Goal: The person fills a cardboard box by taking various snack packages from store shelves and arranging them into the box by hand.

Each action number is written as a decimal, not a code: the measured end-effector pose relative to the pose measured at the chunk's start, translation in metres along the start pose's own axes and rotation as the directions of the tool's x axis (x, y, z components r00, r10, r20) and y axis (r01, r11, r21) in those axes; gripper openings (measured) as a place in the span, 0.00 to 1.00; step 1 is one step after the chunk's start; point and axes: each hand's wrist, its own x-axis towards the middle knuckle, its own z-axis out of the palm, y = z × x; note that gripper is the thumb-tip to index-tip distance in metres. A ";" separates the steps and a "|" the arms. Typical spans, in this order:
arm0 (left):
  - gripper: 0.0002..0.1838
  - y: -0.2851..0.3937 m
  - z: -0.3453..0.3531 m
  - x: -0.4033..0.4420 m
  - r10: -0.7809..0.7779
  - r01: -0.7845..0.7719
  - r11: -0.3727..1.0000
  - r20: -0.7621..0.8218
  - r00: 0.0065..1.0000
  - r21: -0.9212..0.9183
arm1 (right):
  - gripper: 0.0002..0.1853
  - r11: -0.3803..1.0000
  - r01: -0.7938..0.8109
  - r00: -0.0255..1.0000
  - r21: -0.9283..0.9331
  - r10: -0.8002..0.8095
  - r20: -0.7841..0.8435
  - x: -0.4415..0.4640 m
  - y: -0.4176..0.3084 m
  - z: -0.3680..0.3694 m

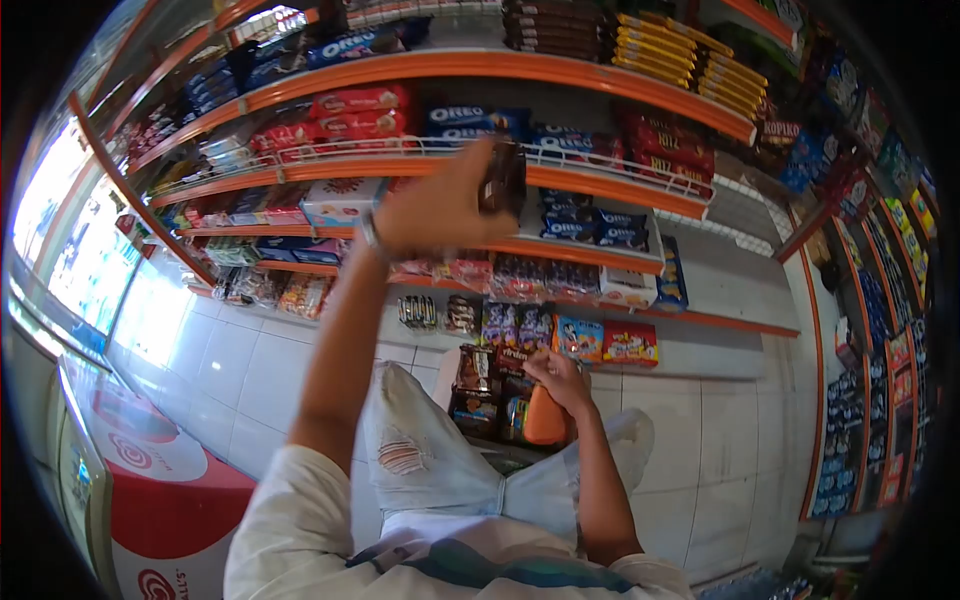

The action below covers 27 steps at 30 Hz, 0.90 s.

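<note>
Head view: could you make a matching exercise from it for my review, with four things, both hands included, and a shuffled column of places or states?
1. left hand
2. right hand
3. yellow packs
4. red Ritz packs

A. on the railed shelf
B. held low, beside an orange object
C. raised, with a dark packet
D. stacked on an upper shelf

Pairs: 1-C; 2-B; 3-D; 4-A

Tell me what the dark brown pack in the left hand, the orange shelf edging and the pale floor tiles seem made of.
Dark brown pack: perhaps plastic film, given its faint sheen; blur leaves that open.
Orange shelf edging: likely smooth painted metal, evenly coloured; possibly plastic.
Pale floor tiles: probably glazed ceramic, with thin joints and sheen.
</note>
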 end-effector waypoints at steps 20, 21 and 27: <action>0.49 -0.220 0.346 -0.108 -0.296 0.579 0.219 0.512 0.806 -0.785 | 0.21 0.848 -0.495 0.861 -0.187 0.508 0.023 0.005 0.074 0.035; 0.48 -0.214 0.337 -0.105 -0.308 0.634 0.063 0.589 0.747 -0.771 | 0.21 0.850 -0.493 0.863 -0.187 0.505 0.025 0.004 0.082 0.034; 0.31 -0.252 0.376 -0.111 -0.365 0.538 0.314 0.424 0.829 -0.782 | 0.27 0.874 -0.486 0.874 0.029 0.486 -0.020 0.002 0.097 0.025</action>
